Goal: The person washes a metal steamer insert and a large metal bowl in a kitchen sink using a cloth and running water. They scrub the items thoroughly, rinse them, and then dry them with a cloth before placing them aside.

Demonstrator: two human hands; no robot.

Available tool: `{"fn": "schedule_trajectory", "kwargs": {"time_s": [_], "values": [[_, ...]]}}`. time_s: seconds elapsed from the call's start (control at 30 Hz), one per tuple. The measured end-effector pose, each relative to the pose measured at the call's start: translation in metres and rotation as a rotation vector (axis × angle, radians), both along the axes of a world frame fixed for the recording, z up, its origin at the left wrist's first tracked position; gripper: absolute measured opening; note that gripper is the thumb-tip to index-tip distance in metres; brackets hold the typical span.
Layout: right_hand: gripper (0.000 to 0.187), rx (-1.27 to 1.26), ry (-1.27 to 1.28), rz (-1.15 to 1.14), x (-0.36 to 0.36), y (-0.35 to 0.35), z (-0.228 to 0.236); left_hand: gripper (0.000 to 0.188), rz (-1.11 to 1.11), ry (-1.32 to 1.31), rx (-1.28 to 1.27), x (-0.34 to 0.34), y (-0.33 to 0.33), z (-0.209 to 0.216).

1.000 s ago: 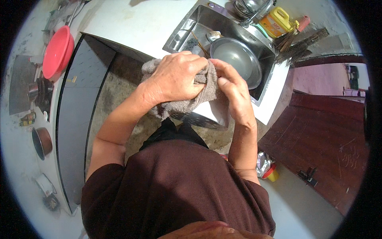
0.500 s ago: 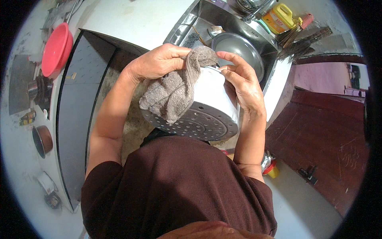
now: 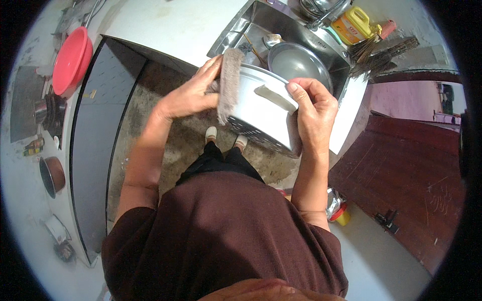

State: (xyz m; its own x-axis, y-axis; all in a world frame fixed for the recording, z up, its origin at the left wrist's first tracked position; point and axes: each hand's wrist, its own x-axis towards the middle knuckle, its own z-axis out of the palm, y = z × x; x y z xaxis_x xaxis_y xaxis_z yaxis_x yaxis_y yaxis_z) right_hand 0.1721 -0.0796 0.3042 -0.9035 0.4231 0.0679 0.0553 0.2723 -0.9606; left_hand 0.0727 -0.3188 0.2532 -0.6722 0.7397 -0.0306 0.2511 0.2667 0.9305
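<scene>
A silvery metal steamer basket [image 3: 261, 108] is held tilted in front of my body, its perforated base turned down toward me. A flat handle [image 3: 275, 98] shows on its side wall. My right hand [image 3: 315, 113] grips the rim at the right, thumb on the near side. On the left, my left hand [image 3: 191, 95] holds a grey-brown cloth [image 3: 230, 83] draped over the rim and down the wall. Some of the left fingers are hidden behind the cloth and basket.
Beyond the basket, a steel sink [image 3: 281, 25] holds a metal basin [image 3: 301, 65]. A yellow jug [image 3: 352, 27] and a brush [image 3: 386, 52] stand at its right. A pink basin [image 3: 70, 60] is at far left, and a dark red door [image 3: 396, 175] at right.
The steamer basket has been turned and raised, so its base shows less and its side wall more. The cloth and left hand moved to its left edge; the right hand now grips the rim.
</scene>
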Motion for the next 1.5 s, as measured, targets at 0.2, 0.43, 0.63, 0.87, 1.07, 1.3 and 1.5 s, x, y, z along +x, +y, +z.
{"fn": "schedule_trajectory", "kwargs": {"time_s": [0.2, 0.43, 0.63, 0.87, 1.07, 1.3, 1.5], "values": [[0.006, 0.231, 0.108, -0.013, 0.007, -0.021, 0.004, 0.092, 0.092, 0.529, -0.207, 0.034, 0.022, 0.033], [0.005, 0.236, 0.258, 0.010, 0.021, -0.003, 0.019, 0.067, 0.222, -0.418, 0.267, 0.013, -0.011, -0.024], [0.007, 0.493, 0.315, 0.153, 0.019, -0.005, 0.018, 0.053, 0.347, 0.540, 0.094, 0.031, 0.037, 0.008], [0.004, 0.285, 0.353, 0.138, 0.029, 0.002, 0.025, 0.017, 0.287, 0.706, 0.143, 0.001, 0.015, 0.014], [0.008, -0.245, 0.465, 0.147, 0.038, 0.045, 0.008, 0.037, 0.400, -0.518, 0.705, -0.024, -0.023, -0.033], [0.038, 0.422, 0.208, 0.461, 0.012, 0.045, 0.032, 0.030, 0.333, -0.436, 0.584, -0.023, -0.013, 0.006], [0.028, 0.474, 0.116, 0.119, -0.007, -0.014, 0.000, 0.032, 0.282, 0.011, 0.209, -0.033, 0.014, 0.009]]}}
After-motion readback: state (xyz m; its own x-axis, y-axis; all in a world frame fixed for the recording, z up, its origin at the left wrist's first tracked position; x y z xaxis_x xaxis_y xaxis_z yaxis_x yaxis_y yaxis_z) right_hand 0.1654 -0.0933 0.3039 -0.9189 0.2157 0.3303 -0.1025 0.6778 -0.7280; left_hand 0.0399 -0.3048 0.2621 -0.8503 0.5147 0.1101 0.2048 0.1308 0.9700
